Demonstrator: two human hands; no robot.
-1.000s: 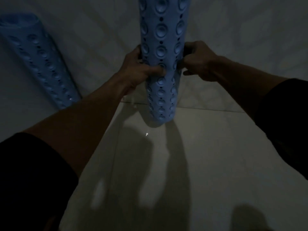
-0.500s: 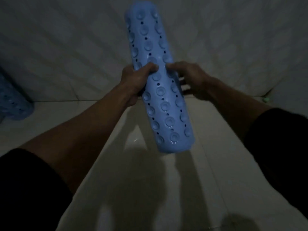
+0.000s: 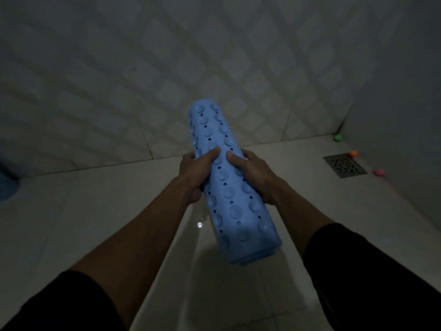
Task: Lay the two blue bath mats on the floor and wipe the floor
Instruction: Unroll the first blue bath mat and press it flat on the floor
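Above the pale tiled floor (image 3: 71, 223), a rolled blue bath mat (image 3: 229, 187) is held in mid-air, suction cups facing out, near end tilted down toward the camera. It is gripped around its middle by both hands: left hand (image 3: 194, 173) wrapped on the left side, right hand (image 3: 256, 173) on the right, fingers curled onto the roll. Second blue mat (image 3: 7, 185) is partly visible at the left edge, by the wall. Floor drain (image 3: 344, 165) is set near the right corner, with small coloured balls (image 3: 379, 172) beside it.
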